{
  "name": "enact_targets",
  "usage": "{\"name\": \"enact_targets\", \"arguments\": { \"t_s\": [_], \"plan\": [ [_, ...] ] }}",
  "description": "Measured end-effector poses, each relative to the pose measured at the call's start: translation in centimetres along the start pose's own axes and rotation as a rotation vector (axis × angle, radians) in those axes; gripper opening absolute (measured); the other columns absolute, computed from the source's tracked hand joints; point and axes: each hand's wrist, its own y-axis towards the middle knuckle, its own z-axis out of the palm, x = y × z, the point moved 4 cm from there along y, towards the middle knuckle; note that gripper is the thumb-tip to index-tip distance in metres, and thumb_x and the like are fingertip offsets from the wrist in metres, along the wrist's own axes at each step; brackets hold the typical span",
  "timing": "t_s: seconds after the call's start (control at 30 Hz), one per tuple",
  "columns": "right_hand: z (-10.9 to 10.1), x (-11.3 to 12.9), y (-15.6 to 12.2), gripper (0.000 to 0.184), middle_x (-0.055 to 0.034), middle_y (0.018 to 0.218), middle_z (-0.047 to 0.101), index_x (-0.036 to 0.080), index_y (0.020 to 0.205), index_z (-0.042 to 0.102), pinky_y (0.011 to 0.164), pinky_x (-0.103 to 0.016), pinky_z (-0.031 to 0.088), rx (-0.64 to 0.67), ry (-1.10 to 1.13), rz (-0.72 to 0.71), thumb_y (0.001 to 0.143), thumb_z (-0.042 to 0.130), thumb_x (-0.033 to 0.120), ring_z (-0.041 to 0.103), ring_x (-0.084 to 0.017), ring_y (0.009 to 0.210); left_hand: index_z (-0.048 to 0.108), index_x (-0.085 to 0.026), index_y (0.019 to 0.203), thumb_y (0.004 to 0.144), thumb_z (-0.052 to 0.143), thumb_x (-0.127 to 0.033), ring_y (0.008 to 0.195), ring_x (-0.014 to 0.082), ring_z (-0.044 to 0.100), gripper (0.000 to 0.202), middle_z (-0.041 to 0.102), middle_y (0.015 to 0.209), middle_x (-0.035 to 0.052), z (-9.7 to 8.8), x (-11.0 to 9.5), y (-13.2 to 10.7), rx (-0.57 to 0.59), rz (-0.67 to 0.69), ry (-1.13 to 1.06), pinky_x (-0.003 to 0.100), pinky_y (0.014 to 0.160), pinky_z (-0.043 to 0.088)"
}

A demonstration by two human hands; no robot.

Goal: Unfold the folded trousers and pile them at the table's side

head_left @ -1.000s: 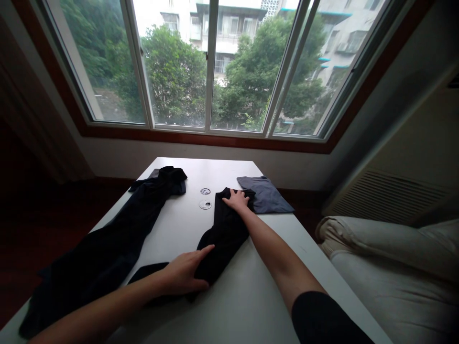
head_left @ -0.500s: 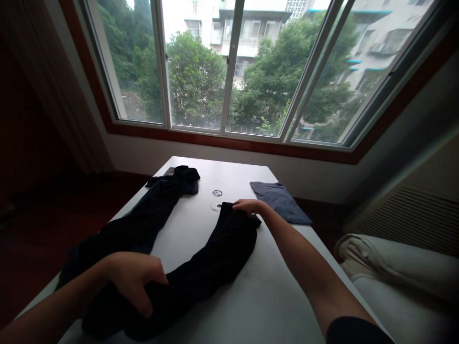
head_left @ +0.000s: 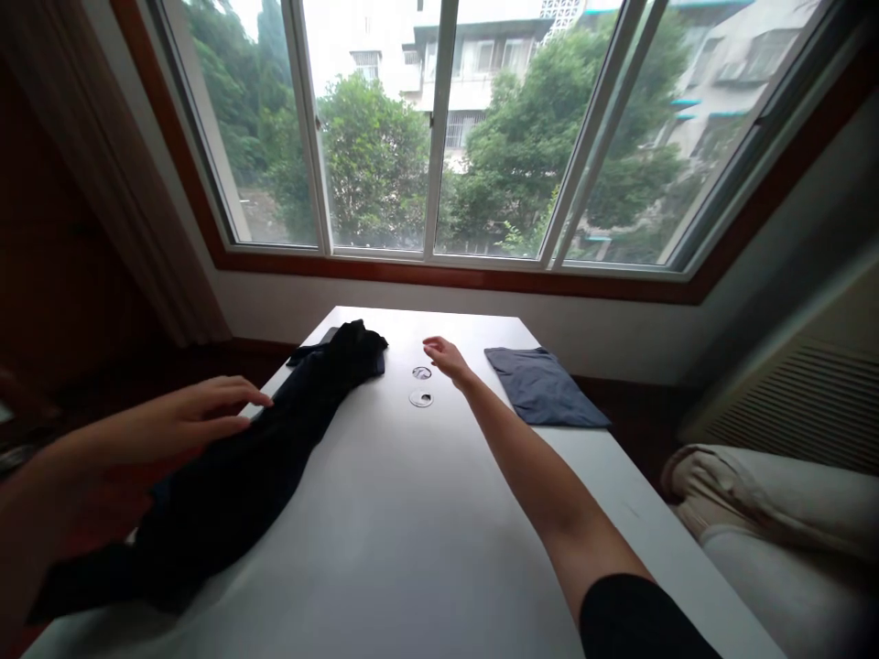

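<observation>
A heap of dark clothing [head_left: 275,458] stretches along the left side of the white table [head_left: 391,522], its near end trailing at the front left edge. My left hand [head_left: 212,410] is over the left edge of this heap, fingers extended and nothing gripped; whether the fingertips touch the cloth I cannot tell. Above the far middle of the table, my right hand [head_left: 448,359] is empty, with its fingers apart and pointing left. It is nearest to the two round fittings in the tabletop. The separate garments within the dark heap are hard to make out.
A folded grey-blue garment [head_left: 542,386] lies at the table's far right edge. Two round fittings, including one cable hole [head_left: 421,398], are set in the tabletop. Rolled pale bedding [head_left: 775,503] is at the right, and a window [head_left: 439,137] lies beyond the table.
The black garment both hands were at has moved left onto the dark heap. Both hands have let go; my left hand moved up and left, my right hand farther away and slightly left.
</observation>
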Motion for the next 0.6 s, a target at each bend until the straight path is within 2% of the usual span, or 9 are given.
{"name": "enact_targets", "arguments": {
  "t_s": [0.03,0.07,0.17,0.23,0.33,0.4,0.5,0.57,0.6],
  "plan": [
    [-0.9,-1.7,-0.2,0.025,-0.0079,0.117,0.07,0.022,0.116,0.066,0.096,-0.036,0.051,-0.046,-0.18,0.032,0.094,0.059,0.032,0.065,-0.02,0.107,0.07,-0.033,0.129,0.096,0.049,-0.061,0.119,0.024,0.061,0.048,0.065,0.135,0.0023,2.0,-0.1,1.2,0.084,0.075,-0.012,0.034,0.103,0.05],
    [-2.0,-3.4,-0.4,0.025,-0.0089,0.119,0.07,0.021,0.116,0.068,0.099,-0.035,0.048,-0.091,-0.356,0.065,0.095,0.059,0.031,0.063,-0.021,0.11,0.071,-0.033,0.128,0.094,0.052,-0.062,0.128,0.0268,0.057,0.048,0.06,0.143,0.0032,3.9,-0.1,2.6,0.108,0.127,0.008,0.038,0.11,0.046],
    [-6.9,-7.7,-2.2,0.03,-0.0134,0.125,0.065,0.022,0.123,0.067,0.1,-0.039,0.042,-0.348,-0.828,0.25,0.097,0.058,0.036,0.056,-0.026,0.119,0.072,-0.03,0.13,0.095,0.054,-0.056,0.149,0.0333,0.034,0.047,0.042,0.161,0.0057,9.2,-0.6,7.0,0.025,0.202,0.133,0.05,0.122,0.029],
    [-9.8,-9.9,-3.9,0.044,-0.0221,0.134,0.058,0.017,0.135,0.06,0.102,-0.048,0.037,-0.443,-0.894,0.337,0.097,0.059,0.04,0.049,-0.033,0.127,0.068,-0.034,0.136,0.095,0.058,-0.051,0.155,0.0361,0.02,0.046,0.029,0.168,0.004,12.4,-1.7,9.8,-0.015,0.224,0.209,0.059,0.123,0.02],
    [-12.5,-12.2,-6.6,0.057,-0.0275,0.133,0.055,0.011,0.137,0.057,0.099,-0.051,0.037,-0.479,-0.944,0.426,0.093,0.066,0.046,0.047,-0.038,0.125,0.052,-0.036,0.152,0.082,0.073,-0.051,0.156,0.0446,0.004,0.074,0.013,0.173,0.0074,16.5,-3.3,13.3,-0.001,0.194,0.326,0.075,0.117,0.005],
    [-13.3,-12.8,-7.9,0.047,-0.0243,0.13,0.056,0.014,0.13,0.061,0.098,-0.046,0.038,-0.477,-1.015,0.432,0.094,0.065,0.043,0.047,-0.036,0.123,0.04,-0.032,0.16,0.078,0.077,-0.047,0.156,0.0469,0.0,0.091,0.01,0.173,0.0119,18.0,-3.6,15.3,-0.008,0.15,0.405,0.078,0.114,0.0],
    [-13.9,-12.8,-8.7,0.027,-0.0184,0.129,0.057,0.018,0.12,0.066,0.097,-0.039,0.039,-0.454,-1.073,0.41,0.1,0.053,0.032,0.048,-0.031,0.122,0.031,-0.028,0.164,0.084,0.068,-0.031,0.157,0.0445,-0.002,0.088,0.012,0.173,0.0128,18.2,-2.6,18.0,-0.114,0.057,0.503,0.076,0.116,-0.001],
    [-14.4,-12.7,-8.9,0.025,-0.0161,0.126,0.06,0.02,0.116,0.067,0.096,-0.037,0.039,-0.424,-1.047,0.425,0.1,0.048,0.027,0.05,-0.029,0.119,0.029,-0.027,0.165,0.089,0.058,-0.025,0.156,0.0453,0.008,0.081,0.016,0.172,0.0135,17.5,-0.8,19.7,-0.168,-0.06,0.496,0.076,0.115,0.009],
    [-14.5,-12.6,-9.0,0.025,-0.0152,0.124,0.062,0.02,0.114,0.067,0.095,-0.036,0.04,-0.402,-1.018,0.437,0.1,0.047,0.026,0.051,-0.028,0.117,0.028,-0.026,0.165,0.092,0.053,-0.024,0.154,0.0461,0.018,0.077,0.02,0.171,0.0153,17.1,0.4,20.5,-0.16,-0.131,0.456,0.075,0.114,0.018]
  ]
}}
